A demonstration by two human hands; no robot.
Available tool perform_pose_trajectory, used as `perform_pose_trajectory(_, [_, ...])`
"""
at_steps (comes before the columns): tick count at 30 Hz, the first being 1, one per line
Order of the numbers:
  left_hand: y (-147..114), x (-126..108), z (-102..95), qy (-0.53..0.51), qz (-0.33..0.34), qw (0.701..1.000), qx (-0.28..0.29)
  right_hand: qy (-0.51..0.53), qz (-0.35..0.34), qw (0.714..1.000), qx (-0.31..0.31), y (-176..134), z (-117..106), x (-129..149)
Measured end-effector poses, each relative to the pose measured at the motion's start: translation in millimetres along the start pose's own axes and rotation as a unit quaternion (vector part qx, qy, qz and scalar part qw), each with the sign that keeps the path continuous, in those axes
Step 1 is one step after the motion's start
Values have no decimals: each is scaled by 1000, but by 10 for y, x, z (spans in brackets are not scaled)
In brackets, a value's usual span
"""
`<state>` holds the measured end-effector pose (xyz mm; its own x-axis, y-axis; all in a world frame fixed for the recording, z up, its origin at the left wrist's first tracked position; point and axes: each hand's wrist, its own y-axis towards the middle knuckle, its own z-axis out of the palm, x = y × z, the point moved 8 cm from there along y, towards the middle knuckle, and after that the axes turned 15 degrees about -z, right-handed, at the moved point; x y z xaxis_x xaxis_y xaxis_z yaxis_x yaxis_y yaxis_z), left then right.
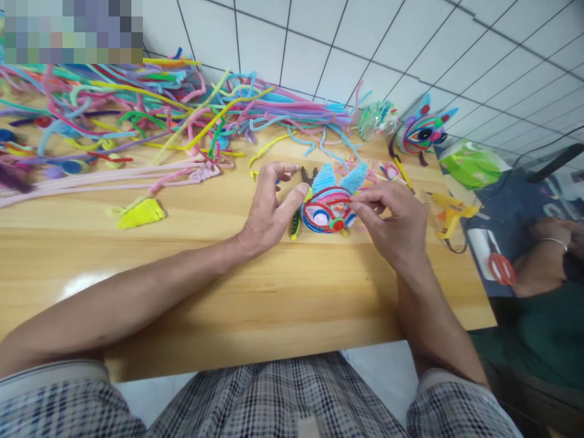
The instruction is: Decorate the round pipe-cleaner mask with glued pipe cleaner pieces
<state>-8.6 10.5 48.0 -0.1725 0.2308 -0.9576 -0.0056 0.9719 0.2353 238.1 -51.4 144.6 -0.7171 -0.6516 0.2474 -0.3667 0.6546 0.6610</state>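
The counter [283, 298] is of pale wood with visible grain, and at its left part a bright reflection of light lies on it. Behind it, at twelve o'clock, stands a wall [356, 36] of white tiles with dark joints; below the near edge a piece of pale floor [378, 365] is seen.

Let the animal-face craft [326, 226] be the middle of the clock: it sits on the counter between the two hands, with light blue ears, round eyes and a red nose. The left hand [264, 219] is at nine o'clock, just beside it; its fingers are spread apart and I see nothing held in them. The right hand [395, 222], at three o'clock, has thumb and forefinger pinched together on the end of a red strip [338, 201] at the craft's forehead.

Pliers [295, 226] lie close to the craft. At nine o'clock, well apart, is a yellow fuzzy piece [141, 214]; at ten, a heap of fuzzy stems [137, 109] in many colours. A clear ball [378, 120] is at one o'clock, a second animal face [417, 135] at two, a yellow glue gun [449, 213] at three. Beyond the right edge, toward four, are red-handled scissors [500, 269] and another person's arm [541, 267].
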Motion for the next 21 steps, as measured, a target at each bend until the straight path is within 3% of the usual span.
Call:
perform_pose_trajectory(8, [5,22,164,-28,-89,989,119,26,-24,999,-11,-31,36,22])
perform_pose_trajectory(21, [52,-23,383,-111,-144,963,197,4,-26,1000,3,-54,84,-22])
